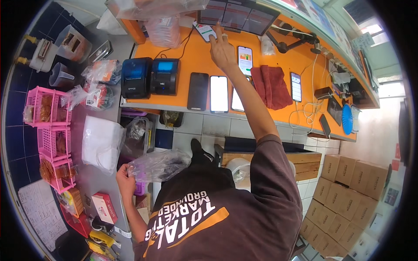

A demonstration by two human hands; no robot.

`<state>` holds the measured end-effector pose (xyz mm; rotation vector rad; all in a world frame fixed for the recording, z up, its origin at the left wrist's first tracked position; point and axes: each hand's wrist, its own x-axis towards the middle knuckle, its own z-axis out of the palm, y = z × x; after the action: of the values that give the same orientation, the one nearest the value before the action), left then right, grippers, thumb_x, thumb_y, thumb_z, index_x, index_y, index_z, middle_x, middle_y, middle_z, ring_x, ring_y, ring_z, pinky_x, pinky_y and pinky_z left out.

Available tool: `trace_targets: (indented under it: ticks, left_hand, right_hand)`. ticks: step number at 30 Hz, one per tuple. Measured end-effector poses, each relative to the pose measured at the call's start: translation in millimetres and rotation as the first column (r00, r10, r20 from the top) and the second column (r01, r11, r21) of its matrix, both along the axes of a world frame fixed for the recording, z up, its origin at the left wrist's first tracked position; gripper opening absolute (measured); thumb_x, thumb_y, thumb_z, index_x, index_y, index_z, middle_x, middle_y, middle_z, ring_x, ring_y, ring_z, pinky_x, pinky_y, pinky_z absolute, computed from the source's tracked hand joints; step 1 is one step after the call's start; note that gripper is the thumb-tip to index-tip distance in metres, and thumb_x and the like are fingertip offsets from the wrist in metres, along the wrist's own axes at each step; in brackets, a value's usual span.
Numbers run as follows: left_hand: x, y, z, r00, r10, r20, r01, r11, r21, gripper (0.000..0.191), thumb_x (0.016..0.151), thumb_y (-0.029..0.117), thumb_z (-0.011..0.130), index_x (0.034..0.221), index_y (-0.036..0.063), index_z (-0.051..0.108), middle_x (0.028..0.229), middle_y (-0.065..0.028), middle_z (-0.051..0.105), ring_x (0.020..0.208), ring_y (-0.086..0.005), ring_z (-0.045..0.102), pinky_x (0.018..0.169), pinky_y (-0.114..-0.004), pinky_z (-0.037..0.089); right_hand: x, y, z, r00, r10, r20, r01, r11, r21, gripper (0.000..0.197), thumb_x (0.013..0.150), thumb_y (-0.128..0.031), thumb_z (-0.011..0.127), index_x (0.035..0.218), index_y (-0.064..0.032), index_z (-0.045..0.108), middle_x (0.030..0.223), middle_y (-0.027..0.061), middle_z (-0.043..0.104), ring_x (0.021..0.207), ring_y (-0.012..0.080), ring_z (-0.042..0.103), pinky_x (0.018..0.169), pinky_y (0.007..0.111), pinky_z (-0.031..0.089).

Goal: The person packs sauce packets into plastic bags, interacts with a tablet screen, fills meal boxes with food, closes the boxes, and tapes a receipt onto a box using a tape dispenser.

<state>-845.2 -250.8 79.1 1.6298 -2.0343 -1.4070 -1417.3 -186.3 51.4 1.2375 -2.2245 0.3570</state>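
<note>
My left hand point(126, 182) grips the edge of a clear plastic bag point(161, 165), which spreads out beside my lap. My right hand point(223, 52) reaches over the orange desk with its index finger extended to the lower edge of a dark-framed tablet screen point(240, 15). Whether the fingertip touches the glass I cannot tell. Just left of that hand lies a lit smartphone point(203, 30). Another smartphone point(245, 53) is to its right, partly covered by a folded dark red cloth point(272, 87). Under my forearm, a phone with a white screen point(218, 93) lies near a dark one point(198, 91).
Two black receipt printers point(136, 78) stand at the desk's left. A charging phone point(296, 86) and loose white cables point(308, 112) occupy the right. On the grey side counter are a white packet point(101, 143) and pink baskets point(49, 106). Cardboard boxes point(343, 199) are stacked behind at right.
</note>
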Motion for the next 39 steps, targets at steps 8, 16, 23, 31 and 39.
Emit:
trace_targets:
  ticks: [8, 16, 23, 31, 39]
  left_hand:
    - [11, 0, -13, 1.0, 0.005, 0.008, -0.005, 1.0, 0.008, 0.009, 0.099, 0.005, 0.06, 0.091, 0.0027, 0.062, 0.061, 0.0046, 0.051, 0.048, -0.0031, 0.037, 0.042, -0.027, 0.025]
    - [3, 2, -11, 0.999, -0.024, -0.033, 0.024, 1.0, -0.01, 0.009, 0.1, 0.008, 0.061, 0.092, 0.0033, 0.062, 0.06, 0.0049, 0.049, 0.047, -0.0031, 0.037, 0.041, -0.027, 0.024]
    - [3, -1, -12, 0.999, -0.036, -0.02, 0.036, 0.999, 0.004, 0.01, 0.101, 0.01, 0.06, 0.093, 0.0045, 0.062, 0.062, 0.0053, 0.051, 0.046, -0.0034, 0.038, 0.041, -0.027, 0.025]
    - [-37, -2, -1, 0.99, -0.109, -0.094, 0.107, 0.994, -0.024, 0.012, 0.101, 0.011, 0.061, 0.091, 0.0053, 0.063, 0.065, 0.0075, 0.05, 0.057, -0.0009, 0.044, 0.049, -0.025, 0.031]
    - [-39, -3, -11, 0.814, -0.038, 0.58, 0.429, 0.712, -0.556, 0.024, 0.08, 0.004, 0.065, 0.103, 0.0079, 0.072, 0.087, -0.0198, 0.072, 0.081, -0.044, 0.067, 0.075, -0.052, 0.053]
  right_hand:
    - [-11, -6, 1, 1.0, -0.017, 0.024, 0.015, 0.997, 0.079, 0.03, 0.085, -0.005, 0.063, 0.115, 0.0007, 0.062, 0.16, 0.0286, 0.03, 0.104, 0.0354, 0.067, 0.07, 0.04, 0.063]
    - [-9, -7, 5, 0.998, 0.004, 0.068, -0.01, 0.997, 0.081, 0.033, 0.082, -0.006, 0.063, 0.114, -0.0003, 0.06, 0.16, 0.0278, 0.03, 0.107, 0.0412, 0.066, 0.075, 0.043, 0.063]
    - [11, -2, 2, 0.984, 0.101, 0.147, -0.102, 0.995, -0.001, 0.031, 0.084, -0.011, 0.066, 0.115, -0.0059, 0.063, 0.151, 0.0249, 0.044, 0.102, 0.0381, 0.067, 0.068, 0.042, 0.061]
    - [297, 48, 20, 0.396, 0.712, 0.58, -0.628, 0.671, -0.395, 0.058, 0.076, -0.038, 0.081, 0.116, -0.0009, 0.061, 0.093, 0.0131, 0.067, 0.086, 0.0319, 0.069, 0.076, 0.05, 0.055]
    - [325, 50, -24, 0.591, 0.471, 0.655, -0.511, 0.847, -0.147, 0.017, 0.082, -0.014, 0.062, 0.096, -0.0053, 0.058, 0.088, 0.0105, 0.067, 0.078, 0.0314, 0.072, 0.06, 0.041, 0.056]
